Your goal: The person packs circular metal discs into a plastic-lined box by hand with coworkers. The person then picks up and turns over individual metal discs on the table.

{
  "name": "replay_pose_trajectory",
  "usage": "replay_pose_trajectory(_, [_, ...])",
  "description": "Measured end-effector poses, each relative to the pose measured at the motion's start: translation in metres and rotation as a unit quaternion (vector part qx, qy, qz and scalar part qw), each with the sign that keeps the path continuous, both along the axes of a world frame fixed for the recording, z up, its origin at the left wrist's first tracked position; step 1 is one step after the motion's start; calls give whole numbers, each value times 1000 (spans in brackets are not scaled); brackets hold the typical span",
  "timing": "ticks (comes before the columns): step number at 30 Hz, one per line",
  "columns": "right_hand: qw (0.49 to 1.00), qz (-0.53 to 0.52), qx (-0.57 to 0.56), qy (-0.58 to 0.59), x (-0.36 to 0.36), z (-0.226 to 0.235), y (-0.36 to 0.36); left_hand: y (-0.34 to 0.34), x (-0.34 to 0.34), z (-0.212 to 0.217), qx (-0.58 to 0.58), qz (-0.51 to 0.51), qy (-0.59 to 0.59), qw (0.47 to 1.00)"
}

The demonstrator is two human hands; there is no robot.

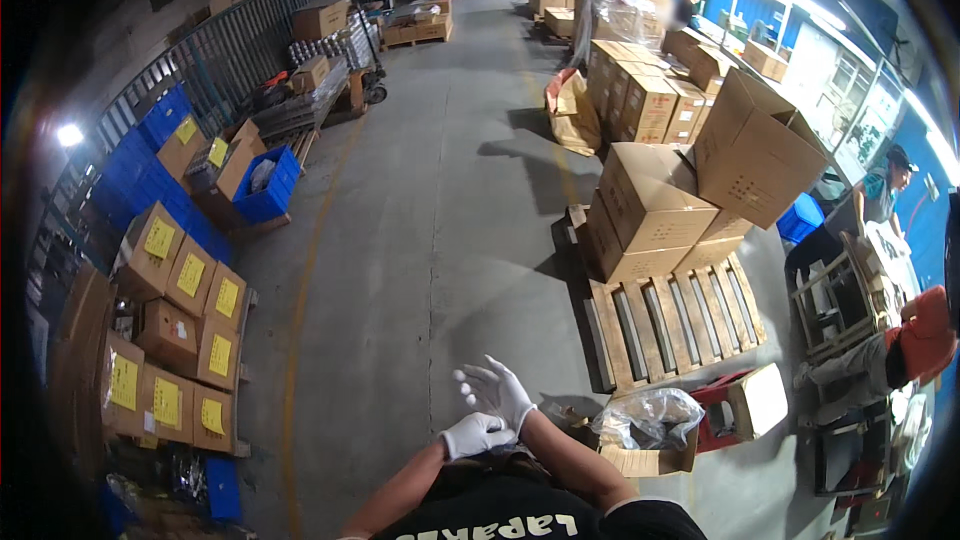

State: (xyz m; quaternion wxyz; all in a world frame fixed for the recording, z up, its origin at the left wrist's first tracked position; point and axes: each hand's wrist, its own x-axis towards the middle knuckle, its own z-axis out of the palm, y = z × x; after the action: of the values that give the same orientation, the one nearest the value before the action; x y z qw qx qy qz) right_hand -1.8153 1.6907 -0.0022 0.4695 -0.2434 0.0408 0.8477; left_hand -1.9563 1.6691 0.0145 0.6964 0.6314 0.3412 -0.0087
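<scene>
Both of my hands wear white gloves and meet in front of my body at the bottom centre. My right hand point(500, 392) is raised with its fingers spread and nothing in them. My left hand point(474, 436) is closed at the right wrist, its fingers on the cuff of the right glove. The fingertips of the left hand are partly hidden against that wrist. To the right of my forearm sits an opened carton point(645, 458) with clear plastic film point(650, 418) in it.
A wooden pallet point(645, 330) bears large cartons point(650, 200) on the right. Cartons with yellow labels point(188, 275) are stacked at left, near blue crates point(268, 185). A red stool point(715, 415) stands past the film. Seated people point(925, 335) work along the right side.
</scene>
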Motion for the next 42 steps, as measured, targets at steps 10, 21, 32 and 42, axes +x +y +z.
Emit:
replay_pose_trajectory(10, [770, 141, -68, -619, 108, -279, -96, 102, -76, -198, -131, 200, 158, 958])
replay_pose_trajectory(21, [668, -52, -341, -660, 42, -267, -295, 147, -314, -289, 178, -215, 301, 912])
replay_pose_trajectory(32, [619, 43, -261, -740, -46, -181, -72, 289, -268, -291, -270, 206, 237, 910])
replay_pose_trajectory(42, [633, 25, -448, -631, -83, -181, -153, 303, -165, -288, -251, 108, 154, 950])
